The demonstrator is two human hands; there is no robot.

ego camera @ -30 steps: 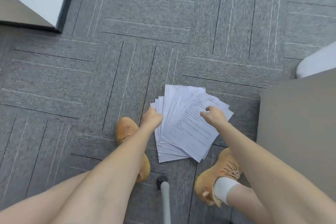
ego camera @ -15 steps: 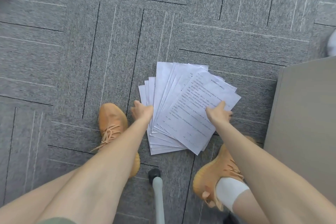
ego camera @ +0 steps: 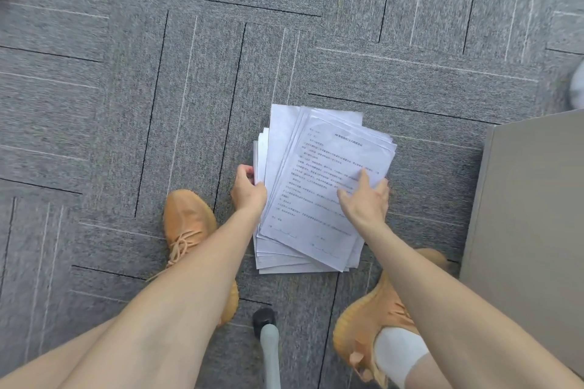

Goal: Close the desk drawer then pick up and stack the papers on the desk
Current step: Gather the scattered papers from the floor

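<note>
A loose pile of several white printed papers (ego camera: 316, 180) lies on the grey carpet between my feet. My left hand (ego camera: 248, 189) pinches the pile's left edge, fingers curled around the sheets. My right hand (ego camera: 363, 196) rests flat on the top sheet near its right edge, fingers spread and pressing down. The sheets are fanned only slightly, their edges nearly lined up. No drawer is in view.
A grey-beige cabinet side (ego camera: 531, 218) stands at the right. My orange shoes sit left (ego camera: 189, 224) and right (ego camera: 376, 319) of the pile. A chair leg with a black caster (ego camera: 264, 319) is at the bottom centre. Grey carpet tiles (ego camera: 158, 73) spread beyond.
The fanned sheets have been pushed together into a tighter pile. My left hand moved onto the pile's left edge, my right hand shifted over the top sheet.
</note>
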